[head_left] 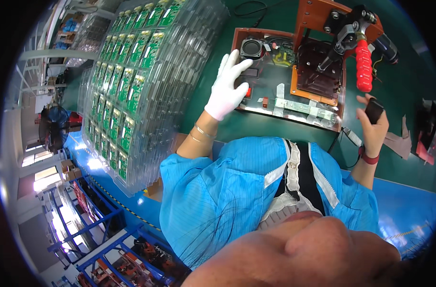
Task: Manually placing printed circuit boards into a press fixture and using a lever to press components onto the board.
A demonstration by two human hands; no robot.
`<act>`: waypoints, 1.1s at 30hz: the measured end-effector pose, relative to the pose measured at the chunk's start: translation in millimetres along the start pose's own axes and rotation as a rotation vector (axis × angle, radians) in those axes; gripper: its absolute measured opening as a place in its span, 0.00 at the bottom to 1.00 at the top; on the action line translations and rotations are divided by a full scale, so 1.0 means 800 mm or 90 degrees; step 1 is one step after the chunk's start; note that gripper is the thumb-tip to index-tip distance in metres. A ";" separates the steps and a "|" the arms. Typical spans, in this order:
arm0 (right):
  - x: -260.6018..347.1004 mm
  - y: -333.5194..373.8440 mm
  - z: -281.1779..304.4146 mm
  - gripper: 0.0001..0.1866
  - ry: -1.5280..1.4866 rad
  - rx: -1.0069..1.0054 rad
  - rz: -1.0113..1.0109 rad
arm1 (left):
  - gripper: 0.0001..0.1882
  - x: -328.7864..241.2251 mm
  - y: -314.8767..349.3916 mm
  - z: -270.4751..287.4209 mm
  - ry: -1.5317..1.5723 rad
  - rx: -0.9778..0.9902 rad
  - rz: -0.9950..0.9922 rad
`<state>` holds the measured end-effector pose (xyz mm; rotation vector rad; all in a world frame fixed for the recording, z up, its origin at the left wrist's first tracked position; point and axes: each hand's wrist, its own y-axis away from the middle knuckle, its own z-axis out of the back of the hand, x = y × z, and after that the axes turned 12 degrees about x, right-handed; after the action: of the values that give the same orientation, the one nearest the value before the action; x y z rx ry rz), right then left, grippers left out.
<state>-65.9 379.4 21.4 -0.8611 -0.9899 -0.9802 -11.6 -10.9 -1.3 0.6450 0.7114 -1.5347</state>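
In the upper left, I'm seeing a tall stack of clear plastic trays [189, 62] carrying green circuit boards [137, 91]. Toward the upper right, an orange-framed, dark-topped fixture [270, 82] is sitting. At its left edge, the white-gloved left hand [226, 90] is spreading its fingers wide; far right, the bare right hand [370, 133] is gripping a small black rounded object [374, 112].

The left grip [227, 88], in a white fabric glove, spreads its fingers at the left edge of a flat, orange-sided test box [268, 81], its thumb just beside a small red switch [248, 93]. The bare right grip [372, 131] holds a small black rounded object [375, 112] near a ribbed red lever handle [364, 67]. The box rests on a dark green desk [407, 88]. At left stand stacked clear plastic trays [179, 71] bearing rows of green circuit boards [150, 50].
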 end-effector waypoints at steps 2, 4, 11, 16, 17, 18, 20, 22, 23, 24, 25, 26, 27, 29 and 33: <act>-0.011 0.012 0.001 0.25 0.050 0.019 -0.070 | 0.27 0.000 0.004 -0.001 0.048 -0.057 -0.035; -0.007 0.021 -0.005 0.25 0.063 0.051 -0.086 | 0.26 -0.002 0.001 -0.008 0.063 -0.051 -0.044; -0.018 0.026 -0.015 0.29 0.080 0.112 -0.122 | 0.23 -0.001 0.008 -0.008 0.030 -0.090 -0.041; -0.017 0.025 -0.015 0.31 0.074 0.117 -0.090 | 0.22 -0.006 0.007 -0.007 0.004 -0.081 -0.038; -0.017 0.024 -0.015 0.31 0.072 0.116 -0.075 | 0.22 -0.007 0.006 -0.007 0.001 -0.080 -0.036; -0.017 0.022 -0.016 0.31 0.070 0.118 -0.076 | 0.22 -0.007 0.006 -0.006 -0.001 -0.079 -0.033; -0.018 0.018 -0.018 0.31 0.095 0.115 -0.048 | 0.22 -0.008 0.006 -0.006 0.003 -0.078 -0.035; -0.019 0.015 -0.019 0.31 0.120 0.111 -0.018 | 0.23 -0.009 0.006 -0.005 0.007 -0.077 -0.037; -0.019 0.016 -0.020 0.31 0.120 0.112 -0.019 | 0.23 -0.008 0.006 -0.005 0.007 -0.077 -0.036; -0.019 0.017 -0.021 0.30 0.118 0.112 -0.042 | 0.23 -0.008 0.006 -0.005 0.003 -0.077 -0.038; -0.020 0.018 -0.021 0.30 0.116 0.111 -0.066 | 0.23 -0.007 0.006 -0.005 -0.001 -0.077 -0.041; -0.020 0.020 -0.022 0.29 0.114 0.111 -0.090 | 0.23 -0.007 0.006 -0.005 -0.005 -0.077 -0.045; -0.021 0.021 -0.022 0.28 0.111 0.110 -0.113 | 0.23 -0.007 0.007 -0.005 -0.010 -0.078 -0.048; -0.027 0.021 -0.022 0.27 0.068 0.063 -0.119 | 0.23 -0.007 0.006 -0.006 -0.008 -0.076 -0.048; -0.036 0.014 -0.024 0.22 -0.064 -0.068 -0.131 | 0.22 -0.007 0.008 -0.006 -0.008 -0.081 -0.042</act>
<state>-57.3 373.2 -13.5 -0.9170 -1.1368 -1.1820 -5.2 -3.9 -0.6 0.5206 0.8213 -1.5379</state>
